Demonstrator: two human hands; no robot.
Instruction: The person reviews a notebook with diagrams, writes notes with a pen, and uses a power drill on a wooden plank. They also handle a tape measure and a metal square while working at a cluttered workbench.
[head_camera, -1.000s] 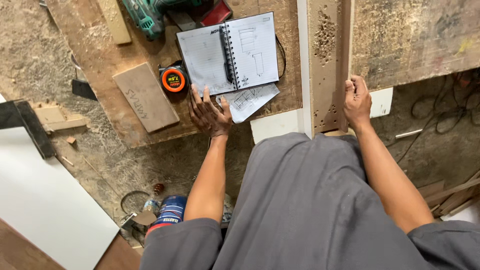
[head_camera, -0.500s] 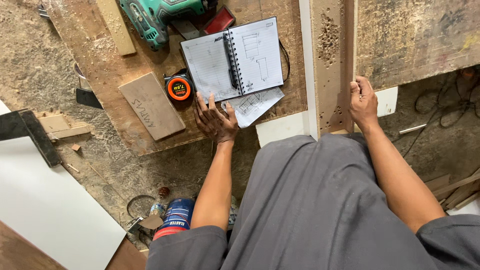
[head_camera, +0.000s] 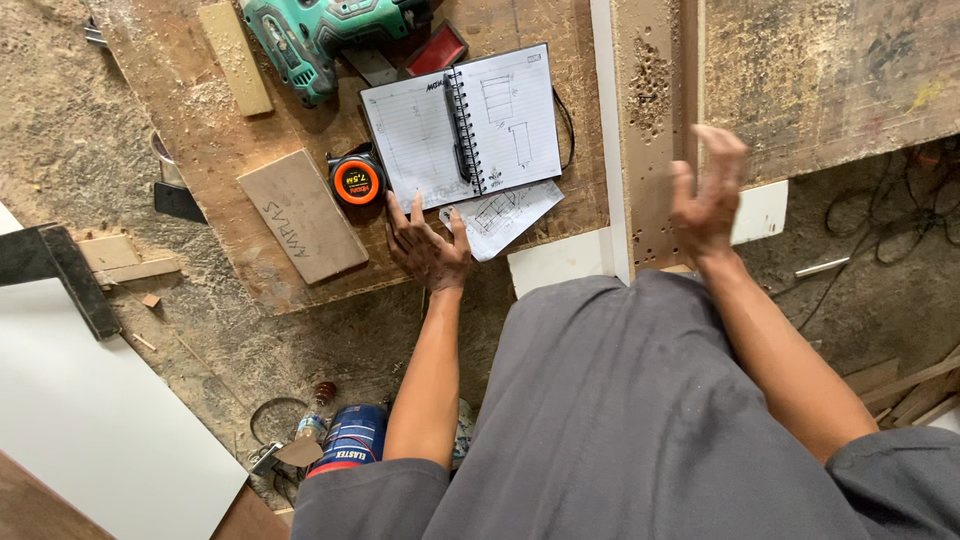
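With the left hand (head_camera: 430, 245) spread flat on the desk (head_camera: 300, 110) just below the open spiral notebook (head_camera: 465, 125), the blurred right hand (head_camera: 705, 195) hovers open-fingered over the drilled board (head_camera: 650, 130), apparently checking the sketch

Left hand (head_camera: 428, 250) flat, right hand (head_camera: 708, 195) seemingly raised

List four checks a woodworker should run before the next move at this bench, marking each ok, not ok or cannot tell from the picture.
1. Notebook open with sketches showing: ok.
2. Left hand flat on the bench, steady, at the notebook's lower edge: ok.
3. Right hand steady: not ok; it is raised, blurred, over the drilled board.
4. Tape measure within reach, just beside the left hand: ok.
5. Power tool switched off: cannot tell.
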